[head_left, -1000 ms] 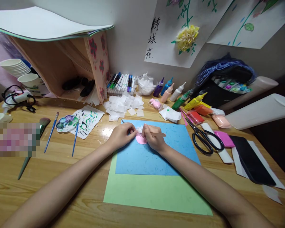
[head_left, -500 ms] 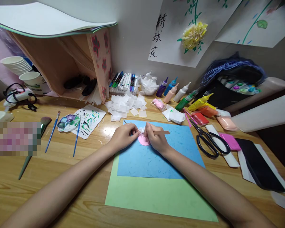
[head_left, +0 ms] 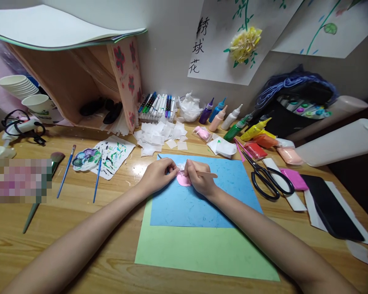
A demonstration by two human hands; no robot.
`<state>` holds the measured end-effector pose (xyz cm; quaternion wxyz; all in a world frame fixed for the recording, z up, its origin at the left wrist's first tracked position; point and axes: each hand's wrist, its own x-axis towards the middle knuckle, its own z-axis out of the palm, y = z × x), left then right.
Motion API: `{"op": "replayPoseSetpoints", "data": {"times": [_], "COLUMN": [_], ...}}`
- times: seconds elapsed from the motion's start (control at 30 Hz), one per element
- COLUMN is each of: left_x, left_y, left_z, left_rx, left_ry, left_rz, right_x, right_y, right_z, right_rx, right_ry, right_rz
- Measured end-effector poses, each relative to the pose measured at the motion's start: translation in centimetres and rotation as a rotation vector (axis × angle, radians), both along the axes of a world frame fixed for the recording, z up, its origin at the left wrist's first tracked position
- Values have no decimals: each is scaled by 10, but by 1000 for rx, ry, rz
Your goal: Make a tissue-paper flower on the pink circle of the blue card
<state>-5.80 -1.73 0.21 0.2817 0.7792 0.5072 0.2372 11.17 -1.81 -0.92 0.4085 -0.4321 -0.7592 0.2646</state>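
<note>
A round pink disc of what looks like modelling clay point(head_left: 183, 180) lies on the blue sheet of paper point(head_left: 208, 208), with crumpled white tissue point(head_left: 181, 166) on its far part. My left hand point(head_left: 159, 175) rests at the disc's left edge, thumb and fingertips pinched together by the tissue; what they grip is too small to tell. From the right, my right hand point(head_left: 200, 178) grips a wooden craft stick point(head_left: 209, 174) like a pen. Its fingertips cover the stick's working end over the disc. Under the blue sheet, a green sheet point(head_left: 202, 253) sticks out in front.
Cut white tissue squares point(head_left: 159, 136) are heaped behind the hands. Glue bottles point(head_left: 217, 118) stand in a row at the back, and black-handled scissors point(head_left: 268, 179) lie to the right near a phone point(head_left: 331, 208). Paintbrushes point(head_left: 97, 179) and a paint-smeared paper point(head_left: 116, 155) lie left.
The view has shifted slightly, so everything appears a little further left. Both hands stay at the pink disc, and the craft stick remains in my right hand.
</note>
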Motion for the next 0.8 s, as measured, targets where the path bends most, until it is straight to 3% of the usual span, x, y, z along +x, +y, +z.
{"op": "replayPoseSetpoints", "data": {"times": [0.2, 0.67, 0.8], "left_x": [0, 0, 0], "left_y": [1, 1, 1], "left_z": [-1, 2, 1], "left_rx": [12, 16, 13], "left_ry": [7, 28, 26], "left_rz": [7, 6, 11], "right_x": [-2, -2, -1], "right_y": [1, 2, 2], "right_z": [1, 4, 4], "right_rx": [-77, 23, -23], "right_ry": [27, -27, -18], "right_rz": [-18, 37, 26]}}
